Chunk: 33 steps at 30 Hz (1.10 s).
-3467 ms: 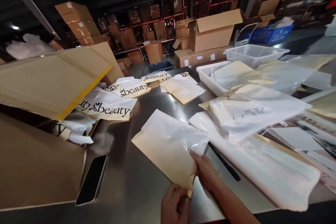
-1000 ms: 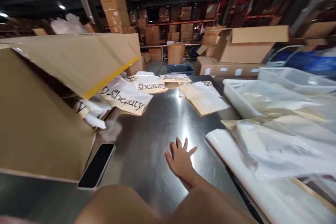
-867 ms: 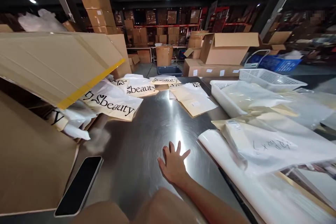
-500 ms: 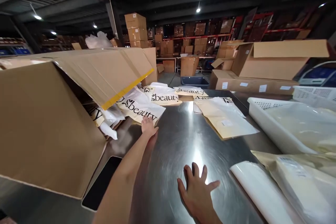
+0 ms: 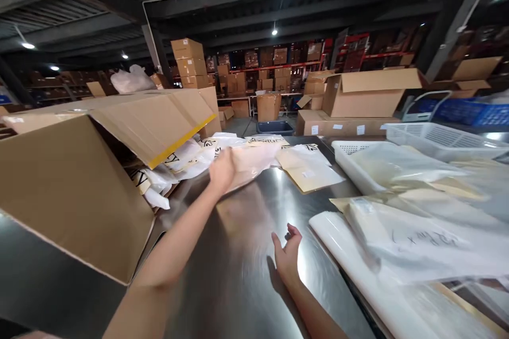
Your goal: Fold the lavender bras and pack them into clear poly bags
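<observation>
My left hand (image 5: 222, 172) is closed on the left edge of a white plastic mailing bag (image 5: 254, 161), lifted off the steel table and smeared by motion. My right hand (image 5: 287, 254) hangs over the near part of the table, its fingers apart and nothing in it. More white bags with black lettering (image 5: 191, 161) spill from the mouth of a cardboard box (image 5: 75, 196) lying on its side at the left. Flat on the table beyond my right hand is a cream and white bag (image 5: 310, 175) with a small label.
At the right stand a white perforated basket (image 5: 353, 169) holding plastic bags and a second white basket (image 5: 441, 137). A white plastic roll (image 5: 338, 243) lies beside bags with handwriting (image 5: 421, 238). A dark bin (image 5: 274, 127) and large cartons (image 5: 369, 95) stand beyond the table.
My left hand has closed on a bag and raised it from the table. My right hand has lifted and turned sideways. The view has swung to the right.
</observation>
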{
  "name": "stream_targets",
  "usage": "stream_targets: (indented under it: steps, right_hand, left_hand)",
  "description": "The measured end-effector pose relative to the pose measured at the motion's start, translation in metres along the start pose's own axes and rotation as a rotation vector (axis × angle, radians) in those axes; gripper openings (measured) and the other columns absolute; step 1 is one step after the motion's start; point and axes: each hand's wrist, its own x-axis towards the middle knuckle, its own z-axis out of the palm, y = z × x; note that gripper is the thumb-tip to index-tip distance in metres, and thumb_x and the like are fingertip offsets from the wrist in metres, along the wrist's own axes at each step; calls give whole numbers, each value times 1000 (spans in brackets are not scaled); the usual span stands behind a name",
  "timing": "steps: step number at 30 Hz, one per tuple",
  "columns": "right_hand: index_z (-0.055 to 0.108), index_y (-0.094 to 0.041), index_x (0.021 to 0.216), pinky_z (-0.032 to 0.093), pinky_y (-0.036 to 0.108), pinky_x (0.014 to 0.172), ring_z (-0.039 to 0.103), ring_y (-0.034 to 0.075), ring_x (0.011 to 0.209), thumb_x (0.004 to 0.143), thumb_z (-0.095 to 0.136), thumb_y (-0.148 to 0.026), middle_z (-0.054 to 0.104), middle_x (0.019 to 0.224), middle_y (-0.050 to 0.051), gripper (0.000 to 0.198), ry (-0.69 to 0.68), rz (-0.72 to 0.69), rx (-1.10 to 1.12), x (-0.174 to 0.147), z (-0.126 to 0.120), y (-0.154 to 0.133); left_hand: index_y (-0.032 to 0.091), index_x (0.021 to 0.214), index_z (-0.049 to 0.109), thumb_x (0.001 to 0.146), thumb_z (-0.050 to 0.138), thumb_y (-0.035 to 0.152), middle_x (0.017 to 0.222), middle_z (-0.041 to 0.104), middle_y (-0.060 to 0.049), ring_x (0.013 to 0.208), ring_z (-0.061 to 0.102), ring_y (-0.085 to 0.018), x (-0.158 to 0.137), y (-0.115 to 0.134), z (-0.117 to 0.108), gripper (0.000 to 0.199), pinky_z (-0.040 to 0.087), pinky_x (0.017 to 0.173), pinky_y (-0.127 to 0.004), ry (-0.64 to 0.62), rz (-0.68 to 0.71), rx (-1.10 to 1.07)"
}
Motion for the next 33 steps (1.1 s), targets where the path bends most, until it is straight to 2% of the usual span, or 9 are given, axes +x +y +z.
stream_targets:
  steps: [3,6,10,14,19,21,25,29,33]
  right_hand:
    - [5,-18,140,37,44,110,30,27,142,91,29,-59,24,151,21,68,174,37,160,-7,-34,-5]
    - [5,-20,144,32,47,114,29,27,143,83,48,-64,22,154,19,87,219,-45,353,-11,-76,-18]
    - [19,-20,146,42,46,106,48,29,130,71,68,-57,41,145,19,98,-73,2,565,-14,-107,-28]
    - [46,-19,130,56,32,67,70,21,78,75,69,-44,66,102,8,65,-421,343,673,-30,-103,-18]
    - [58,-16,114,52,23,55,67,15,67,79,67,-29,64,85,3,39,-403,541,604,-58,-104,8]
    - [58,-14,114,53,24,54,66,15,63,81,65,-28,65,83,5,37,-405,599,592,-62,-106,13]
    - [58,-12,111,54,26,51,66,17,62,87,60,-36,66,87,9,35,-430,663,591,-60,-99,10]
    - [48,-13,131,57,32,51,68,20,62,89,56,-44,67,90,11,52,-443,681,599,-52,-86,0]
    - [9,-19,153,60,30,59,69,18,75,95,48,-41,64,110,13,74,-222,634,563,-16,-82,2]
  left_hand:
    - [15,117,53,101,21,26,107,65,-14,97,62,-25,15,-6,-57,37,44,80,-34,210,-6,-71]
    - [18,108,57,97,41,46,98,66,-7,90,61,-21,32,-5,-81,35,44,76,-28,360,117,-290]
    - [18,109,57,88,59,45,96,66,-4,83,61,-17,45,23,-55,34,44,70,-24,49,289,-290]
    - [17,121,55,90,58,38,120,62,-12,105,59,-26,26,56,-2,36,43,84,-32,-161,302,-149]
    - [20,108,63,92,52,38,115,65,-10,103,61,-27,-63,62,36,26,45,85,-35,-453,366,-27]
    - [19,92,68,86,61,46,99,69,-10,94,64,-28,-117,56,38,29,46,81,-36,-616,405,27]
    - [12,98,69,77,67,58,98,69,-17,94,64,-35,-218,37,25,51,47,76,-39,-787,395,106]
    - [14,96,68,88,51,57,94,70,-16,90,66,-36,-276,4,7,47,47,72,-41,-879,137,161]
    - [19,92,67,97,32,46,97,71,-15,93,67,-38,-295,-41,-6,45,46,71,-42,-929,-159,226]
